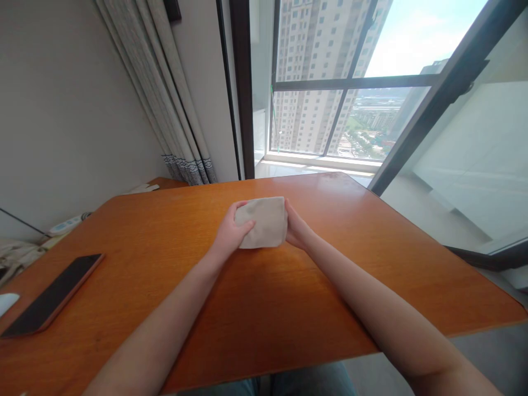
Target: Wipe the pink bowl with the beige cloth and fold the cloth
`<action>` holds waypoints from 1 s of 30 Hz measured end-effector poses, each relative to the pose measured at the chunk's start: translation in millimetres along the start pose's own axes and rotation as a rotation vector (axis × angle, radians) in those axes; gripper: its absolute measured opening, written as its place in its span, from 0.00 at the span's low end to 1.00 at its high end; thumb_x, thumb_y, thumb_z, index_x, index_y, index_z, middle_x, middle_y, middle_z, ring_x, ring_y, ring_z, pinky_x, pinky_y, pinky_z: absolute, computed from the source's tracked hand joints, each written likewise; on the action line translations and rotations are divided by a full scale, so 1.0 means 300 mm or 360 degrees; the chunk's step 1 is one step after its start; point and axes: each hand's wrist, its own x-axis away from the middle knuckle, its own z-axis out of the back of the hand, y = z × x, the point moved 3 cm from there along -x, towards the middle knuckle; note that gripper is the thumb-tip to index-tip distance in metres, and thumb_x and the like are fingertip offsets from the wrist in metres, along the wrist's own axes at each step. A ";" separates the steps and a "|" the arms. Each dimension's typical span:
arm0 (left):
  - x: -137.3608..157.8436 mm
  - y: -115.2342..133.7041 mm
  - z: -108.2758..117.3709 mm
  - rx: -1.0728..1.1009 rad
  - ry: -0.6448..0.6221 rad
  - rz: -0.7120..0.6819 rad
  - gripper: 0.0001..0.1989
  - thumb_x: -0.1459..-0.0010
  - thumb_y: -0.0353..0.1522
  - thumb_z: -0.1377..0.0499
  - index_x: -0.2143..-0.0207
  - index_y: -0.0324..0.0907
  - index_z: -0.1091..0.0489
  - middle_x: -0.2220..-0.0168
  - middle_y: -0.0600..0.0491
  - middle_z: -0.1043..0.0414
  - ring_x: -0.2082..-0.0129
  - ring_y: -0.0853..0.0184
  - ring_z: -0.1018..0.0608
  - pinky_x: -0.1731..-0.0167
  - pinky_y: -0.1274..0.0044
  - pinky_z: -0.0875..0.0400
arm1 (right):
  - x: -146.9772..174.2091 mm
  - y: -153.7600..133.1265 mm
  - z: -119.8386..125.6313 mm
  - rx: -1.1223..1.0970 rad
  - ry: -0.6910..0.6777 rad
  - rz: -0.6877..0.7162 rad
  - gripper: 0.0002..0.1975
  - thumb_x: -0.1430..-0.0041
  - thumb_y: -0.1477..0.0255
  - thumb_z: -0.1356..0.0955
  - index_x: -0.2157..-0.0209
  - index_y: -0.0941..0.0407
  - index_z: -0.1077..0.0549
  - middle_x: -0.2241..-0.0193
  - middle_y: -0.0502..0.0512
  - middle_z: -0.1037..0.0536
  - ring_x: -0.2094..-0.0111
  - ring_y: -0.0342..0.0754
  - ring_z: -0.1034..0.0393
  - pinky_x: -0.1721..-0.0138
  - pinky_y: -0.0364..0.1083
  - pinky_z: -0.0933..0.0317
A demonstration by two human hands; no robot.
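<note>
Between my two hands is a folded beige cloth (264, 223), a flat rectangle held just above the wooden table (165, 264) or resting on it; which of the two I cannot tell. My left hand (231, 228) grips its left edge, the thumb lying across the front face and the fingers behind. On the other side my right hand (297, 226) closes against the right edge. Most of the right hand's fingers are hidden behind the cloth.
A dark flat slab with a reddish edge (53, 294) lies on the table's left side, beside a white object (7, 302) cut off by the frame. A power strip (66, 224) sits past the left edge. Beyond the far edge are a curtain (165, 93) and a framed window (313, 121).
</note>
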 end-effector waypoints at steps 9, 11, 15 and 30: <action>-0.024 -0.281 0.040 0.0204 0.0536 0.0423 0.21 0.46 0.38 0.44 0.50 0.42 0.37 0.50 0.44 0.33 0.51 0.61 0.29 0.49 0.68 0.37 | 0.067 -0.079 0.023 0.1576 0.0784 0.1167 0.17 0.40 0.69 0.41 0.51 0.55 0.31 0.46 0.61 0.34 0.42 0.57 0.43 0.43 0.59 0.48; -0.023 -0.302 0.018 0.0171 0.0332 0.0381 0.19 0.46 0.39 0.44 0.53 0.40 0.35 0.53 0.43 0.30 0.53 0.60 0.28 0.50 0.67 0.37 | 0.069 -0.052 -0.019 0.2152 0.0428 0.1321 0.16 0.44 0.74 0.38 0.54 0.55 0.30 0.45 0.60 0.36 0.40 0.58 0.49 0.39 0.62 0.60; -0.007 -0.282 -0.015 -0.0077 0.0137 0.0132 0.14 0.43 0.40 0.48 0.63 0.41 0.30 0.64 0.48 0.27 0.61 0.61 0.26 0.54 0.66 0.34 | 0.038 0.043 -0.065 0.2682 -0.0195 0.1118 0.20 0.46 0.76 0.37 0.50 0.56 0.34 0.55 0.60 0.28 0.45 0.55 0.42 0.39 0.62 0.61; 0.077 -0.199 -0.145 0.1076 0.0487 0.0501 0.20 0.46 0.38 0.45 0.51 0.45 0.44 0.60 0.52 0.32 0.63 0.68 0.25 0.63 0.75 0.30 | 0.050 0.095 -0.105 0.2963 0.0046 0.1628 0.11 0.36 0.74 0.43 0.64 0.53 0.30 0.71 0.52 0.30 0.64 0.47 0.41 0.41 0.56 0.60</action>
